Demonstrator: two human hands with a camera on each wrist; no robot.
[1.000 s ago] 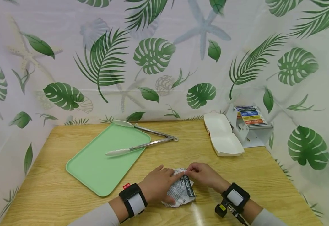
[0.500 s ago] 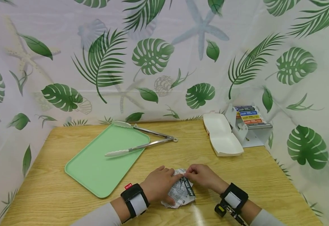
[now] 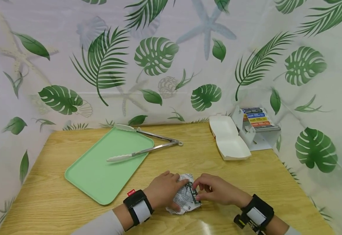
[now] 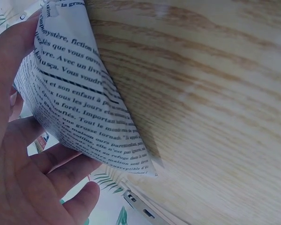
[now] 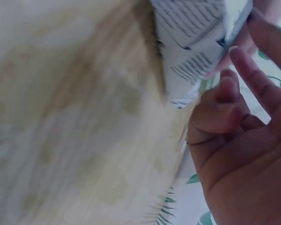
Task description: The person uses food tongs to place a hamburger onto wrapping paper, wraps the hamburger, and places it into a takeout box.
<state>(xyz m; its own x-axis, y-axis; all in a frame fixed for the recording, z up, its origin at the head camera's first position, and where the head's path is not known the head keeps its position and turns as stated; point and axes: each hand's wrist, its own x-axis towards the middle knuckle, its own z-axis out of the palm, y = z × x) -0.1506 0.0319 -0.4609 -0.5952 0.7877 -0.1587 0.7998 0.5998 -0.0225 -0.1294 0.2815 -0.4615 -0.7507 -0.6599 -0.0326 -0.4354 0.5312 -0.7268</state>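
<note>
Steady the newsprint-patterned packet (image 3: 183, 198), lower centre, under spread left hand (image 3: 164, 190); press edge lightly with half-curled, seemingly empty right hand (image 3: 215, 190).

This looks like a curtained booth arranged much like a takeaway counter: a leaf-print curtain (image 3: 171, 111) surrounds the back and sides of a wooden bench (image 3: 198, 153), with a tray (image 3: 97, 176) and tongs (image 3: 154, 148) ahead-left of the fingers (image 3: 201, 178), an open carton (image 3: 232, 147) and a label holder (image 3: 257, 119) ahead-right.
</note>
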